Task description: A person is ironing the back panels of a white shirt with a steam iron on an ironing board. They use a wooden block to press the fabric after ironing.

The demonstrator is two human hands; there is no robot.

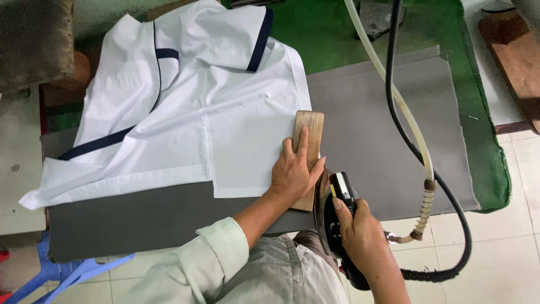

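A white garment with dark navy trim (185, 101) lies spread on a grey padded ironing table (371, 129). My left hand (295, 169) presses flat on a narrow wooden block (309, 126) that rests along the garment's right edge. Just right of it, at the table's near edge, my right hand (360, 236) grips the black handle of a steam iron (334, 217), which is tilted up on its side. A black cable (394, 101) and a pale hose (394, 93) run from the iron up across the table.
Green padding (478, 112) shows under the grey cover at the right and back. A blue plastic stool (67, 273) stands at lower left on a tiled floor. A wooden board (517, 50) lies at upper right.
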